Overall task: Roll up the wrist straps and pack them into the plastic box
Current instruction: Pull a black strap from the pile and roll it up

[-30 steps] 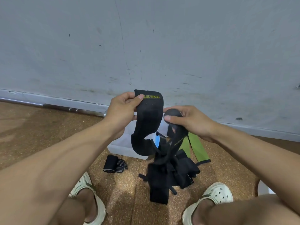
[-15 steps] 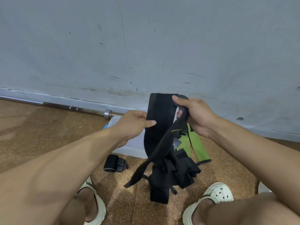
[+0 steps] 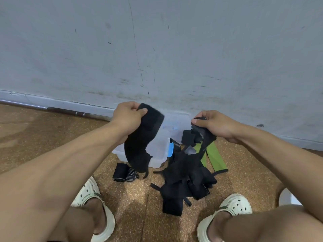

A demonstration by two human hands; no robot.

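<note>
1. Above the plastic box [image 3: 158, 151], left hand [image 3: 128, 117] pinches a black wrist strap [image 3: 141, 142] hanging down.
2. At 3 o'clock, right hand [image 3: 212, 124] grips another strap's end [image 3: 207, 138] above the strap pile [image 3: 185, 179].

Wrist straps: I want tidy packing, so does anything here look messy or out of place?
Yes. The black straps lie in a tangled heap on the floor beside the plastic box, unrolled. Only one rolled strap is done, and it sits outside the box.
</note>
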